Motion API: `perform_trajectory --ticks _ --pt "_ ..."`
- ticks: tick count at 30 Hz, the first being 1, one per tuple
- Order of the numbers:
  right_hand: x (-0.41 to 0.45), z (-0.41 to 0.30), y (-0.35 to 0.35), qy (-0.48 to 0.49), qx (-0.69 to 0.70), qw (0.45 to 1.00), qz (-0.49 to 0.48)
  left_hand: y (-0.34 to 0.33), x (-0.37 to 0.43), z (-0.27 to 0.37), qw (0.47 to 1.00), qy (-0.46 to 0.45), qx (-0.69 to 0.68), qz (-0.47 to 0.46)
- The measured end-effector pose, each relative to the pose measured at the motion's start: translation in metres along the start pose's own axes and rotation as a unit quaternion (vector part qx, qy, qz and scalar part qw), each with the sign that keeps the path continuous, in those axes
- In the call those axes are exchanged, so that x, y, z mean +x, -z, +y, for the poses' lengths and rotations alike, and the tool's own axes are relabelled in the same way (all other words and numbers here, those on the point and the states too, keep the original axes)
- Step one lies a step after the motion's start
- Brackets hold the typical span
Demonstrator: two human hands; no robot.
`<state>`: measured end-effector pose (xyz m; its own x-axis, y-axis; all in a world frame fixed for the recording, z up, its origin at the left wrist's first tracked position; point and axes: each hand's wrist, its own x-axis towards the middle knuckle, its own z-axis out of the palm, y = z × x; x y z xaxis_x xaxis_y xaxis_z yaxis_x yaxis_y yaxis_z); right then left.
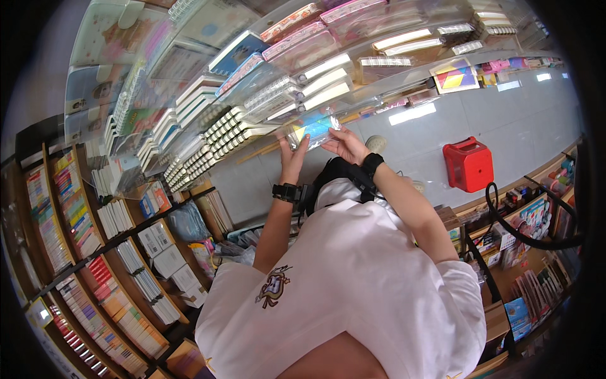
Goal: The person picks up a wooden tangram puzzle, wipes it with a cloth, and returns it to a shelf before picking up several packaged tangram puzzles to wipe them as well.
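Note:
A clear plastic packet (316, 127) with blue and yellow inside is between my hands, close to the front of a notebook display. My left hand (293, 158) grips its left end, thumb on the near face. My right hand (349, 145) has the right end pinched in its fingers. What the packet contains cannot be made out. Just beyond it are thick notebooks (326, 89) with pale page edges. Stacked spiral-bound notebooks (226, 132) lie to the left of my left hand.
Clear acrylic shelving (374, 78) holding notebooks spans the top. A red plastic stool (468, 165) stands on the grey floor (412, 137) at right. Packed wooden shelves (78, 251) line the left, and more stocked shelving (535, 265) is at lower right. A black cable loop (516, 232) hangs there.

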<state>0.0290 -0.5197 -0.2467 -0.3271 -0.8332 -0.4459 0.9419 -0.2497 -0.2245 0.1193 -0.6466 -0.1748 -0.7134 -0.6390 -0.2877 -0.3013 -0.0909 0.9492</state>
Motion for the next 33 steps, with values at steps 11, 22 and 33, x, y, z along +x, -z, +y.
perform_trajectory --ticks 11,22,33 --pt "0.01 -0.004 -0.02 0.025 0.04 0.999 0.021 0.01 0.02 -0.035 0.994 -0.005 -0.107 0.002" --pt "0.02 -0.012 -0.02 0.002 -0.018 0.998 0.059 0.004 0.023 -0.034 0.988 -0.033 -0.144 0.052" --pt "0.023 -0.013 -0.023 0.009 -0.019 0.998 0.062 -0.002 0.036 -0.039 0.976 -0.035 -0.181 0.115"
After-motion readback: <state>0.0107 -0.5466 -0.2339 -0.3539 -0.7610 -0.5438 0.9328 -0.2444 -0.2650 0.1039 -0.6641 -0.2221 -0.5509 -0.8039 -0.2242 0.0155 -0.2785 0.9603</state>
